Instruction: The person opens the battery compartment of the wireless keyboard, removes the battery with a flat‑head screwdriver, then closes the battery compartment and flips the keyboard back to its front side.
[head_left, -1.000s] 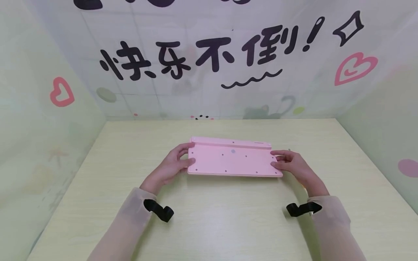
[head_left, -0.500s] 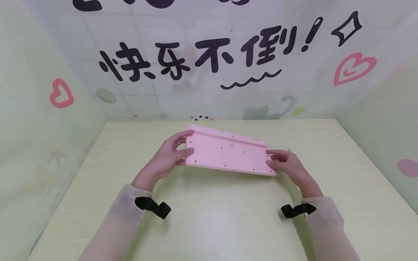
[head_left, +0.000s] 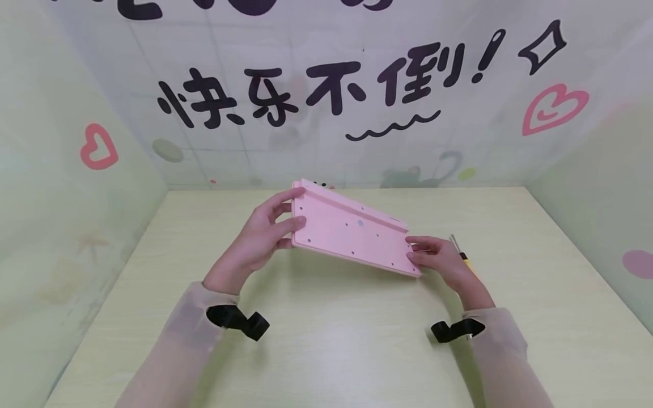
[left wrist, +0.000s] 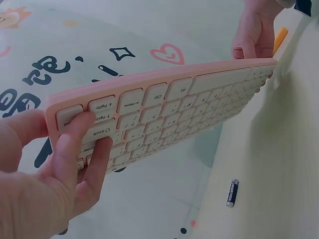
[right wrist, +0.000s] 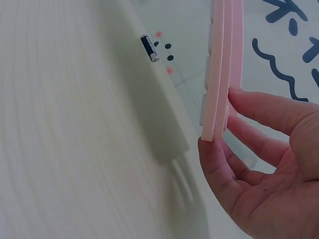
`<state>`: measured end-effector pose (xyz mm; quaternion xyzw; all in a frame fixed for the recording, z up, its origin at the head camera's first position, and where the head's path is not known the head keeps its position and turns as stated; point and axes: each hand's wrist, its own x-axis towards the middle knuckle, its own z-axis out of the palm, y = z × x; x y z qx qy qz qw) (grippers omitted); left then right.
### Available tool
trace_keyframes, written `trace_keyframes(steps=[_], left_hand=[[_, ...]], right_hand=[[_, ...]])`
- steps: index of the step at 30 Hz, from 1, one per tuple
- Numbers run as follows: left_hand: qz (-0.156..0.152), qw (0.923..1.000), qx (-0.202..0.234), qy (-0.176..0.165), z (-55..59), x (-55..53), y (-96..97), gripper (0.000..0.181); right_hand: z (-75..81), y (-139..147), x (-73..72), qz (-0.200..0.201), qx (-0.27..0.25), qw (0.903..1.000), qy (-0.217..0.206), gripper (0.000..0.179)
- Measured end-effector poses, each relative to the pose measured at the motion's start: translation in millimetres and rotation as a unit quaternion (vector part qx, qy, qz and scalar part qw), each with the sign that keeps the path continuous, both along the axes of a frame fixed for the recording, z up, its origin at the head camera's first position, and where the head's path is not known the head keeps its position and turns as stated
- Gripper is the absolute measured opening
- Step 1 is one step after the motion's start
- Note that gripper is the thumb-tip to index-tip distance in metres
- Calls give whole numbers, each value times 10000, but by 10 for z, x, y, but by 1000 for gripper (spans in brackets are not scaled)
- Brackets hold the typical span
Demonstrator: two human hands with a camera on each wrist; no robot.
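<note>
A pink keyboard (head_left: 352, 229) is held off the table with its screwed underside toward the head camera, its left end higher than its right. My left hand (head_left: 260, 238) grips the left end, thumb on the underside; in the left wrist view its fingers press on the white keys (left wrist: 199, 102). The right hand (head_left: 442, 260) pinches the lower right end, also seen as a hand (right wrist: 269, 159) in the right wrist view. Behind the keyboard, a dark battery (left wrist: 233, 193) lies on the table; the head view hides it.
A screwdriver-like tool with a yellow-and-black handle (head_left: 465, 259) lies on the table just beyond the right hand, partly covered by it. A printed cloth wall (head_left: 306, 153) closes off the table's back edge, with side walls left and right.
The keyboard's left end has risen with my left hand, so it tilts more steeply down to the right. My right hand has shifted slightly left, uncovering more of the yellow-handled tool.
</note>
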<state>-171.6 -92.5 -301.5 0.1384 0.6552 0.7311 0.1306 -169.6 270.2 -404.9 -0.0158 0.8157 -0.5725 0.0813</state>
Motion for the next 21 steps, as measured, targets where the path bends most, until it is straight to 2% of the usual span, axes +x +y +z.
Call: trace_keyframes(steps=[9, 14, 21], left_hand=[[326, 9975, -611, 143, 347, 19, 89, 55], [448, 9950, -881, 140, 541, 26, 132, 56], [516, 9932, -1030, 142, 720, 23, 184, 57]], right_hand=[[35, -70, 10, 253, -244, 9993, -115, 55], [75, -104, 27, 326, -168, 9993, -22, 56], [167, -184, 68, 370, -106, 9992, -95, 55]])
